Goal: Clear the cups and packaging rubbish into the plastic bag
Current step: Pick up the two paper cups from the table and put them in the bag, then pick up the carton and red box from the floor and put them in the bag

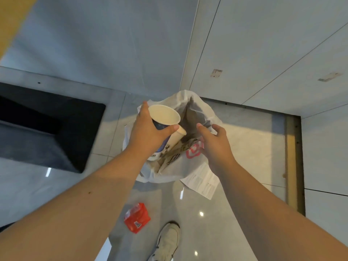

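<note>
A white plastic bag (190, 102) stands open on the floor, with brown printed paper packaging (180, 147) and a tilted cream paper cup (177, 137) inside it. My left hand (145, 132) grips a blue-sided paper cup (164, 114) with a cream inside, held over the bag's left rim, mouth facing up. My right hand (214, 140) sits at the bag's right rim with fingers apart, touching or pinching the plastic edge; I cannot tell which. A red packet (137, 217) lies on the floor near me, and a printed white receipt (202, 180) lies beside the bag.
A dark block-shaped piece of furniture (47, 129) stands to the left. Grey walls meet in a corner behind the bag. A metal-edged floor strip (293, 157) runs down the right. A white sneaker (168, 242) is planted on the glossy tiles below the red packet.
</note>
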